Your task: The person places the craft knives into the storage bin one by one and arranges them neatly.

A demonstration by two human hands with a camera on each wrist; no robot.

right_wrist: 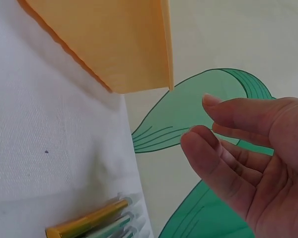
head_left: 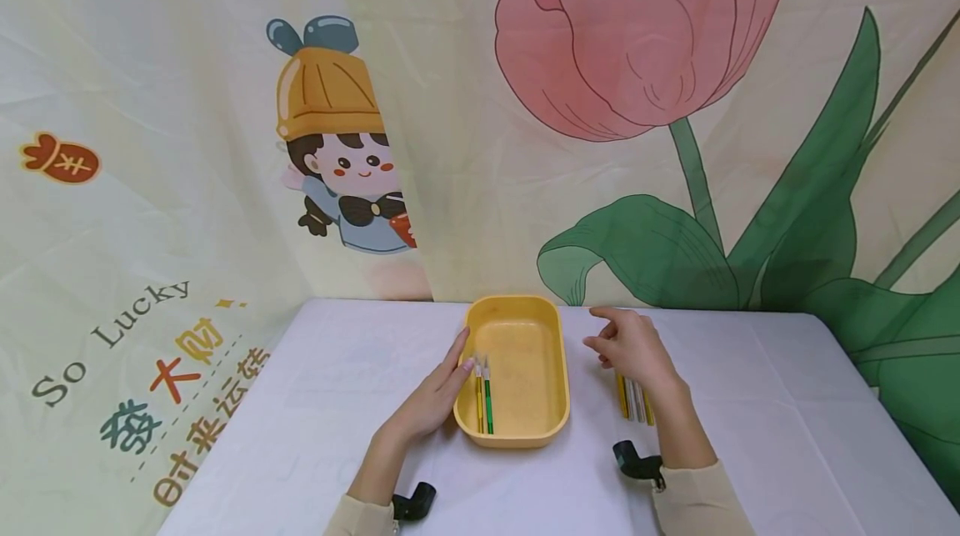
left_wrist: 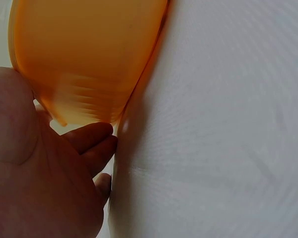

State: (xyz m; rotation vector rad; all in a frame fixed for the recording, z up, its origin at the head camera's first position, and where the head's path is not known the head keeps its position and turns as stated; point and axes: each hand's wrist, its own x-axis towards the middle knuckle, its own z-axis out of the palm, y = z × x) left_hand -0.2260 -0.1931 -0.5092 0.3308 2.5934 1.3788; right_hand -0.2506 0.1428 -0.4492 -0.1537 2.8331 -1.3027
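Observation:
A yellow tray [head_left: 528, 378] stands on the white table. Inside it, along the left wall, lie a yellow pen-like stick [head_left: 480, 403] and a green one [head_left: 489, 407], both with pale tips. My left hand [head_left: 431, 398] holds the tray's left side, thumb over the rim and fingers along the outer wall. To the right of the tray, my right hand [head_left: 630, 348] hovers with loosely bent fingers and thumb apart, nothing between them. Beneath it lies a row of several yellow and silvery pen-like sticks [head_left: 636, 403] with clear ends, partly hidden by the hand.
The white tablecloth [head_left: 300, 436] covers the table. Behind its back edge hangs a printed cloth [head_left: 465, 186] with a tulip and a cartoon figure. Dark wrist cameras [head_left: 637, 463] sit on both wrists.

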